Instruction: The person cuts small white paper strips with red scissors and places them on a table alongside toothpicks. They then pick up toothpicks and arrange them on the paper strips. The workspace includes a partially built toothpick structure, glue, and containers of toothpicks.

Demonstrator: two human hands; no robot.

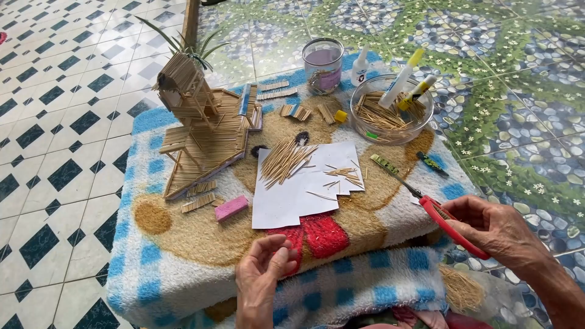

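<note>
So we've got the scissors (pixel 448 224) in our right hand (pixel 496 231), fingers wrapped tight around the red handles, blades pointing up toward the white paper (pixel 301 189) that sits mid-table on the fluffy blue-and-tan blanket (pixel 152 256). Our left hand (pixel 262 268) is just below the paper's bottom edge, fingertips pinched together like it's got a toothpick, but honestly it's too small to see if anything's actually in there.

On the paper's upper left corner there's a loose pile of toothpicks (pixel 283 159), and a few stray cut ones lie toward its right edge.

Progress-wise, we'd say it looks a good way in. The toothpick house (pixel 195 122) stands up and to the left of the paper: raised hut with a roof, legs, ladder bits, all on a planked base. So the main build seems done. Little glued panels (pixel 198 202) lie just left of the paper beside a pink block (pixel 231 208), with more panels above the paper, and none are attached yet, so probably detailing left.

Above and right of the paper there's a glass bowl (pixel 426 116) full of toothpicks with glue tubes sticking out, plus a glass jar (pixel 323 64) and a small glue bottle (pixel 361 68) nearby.
</note>
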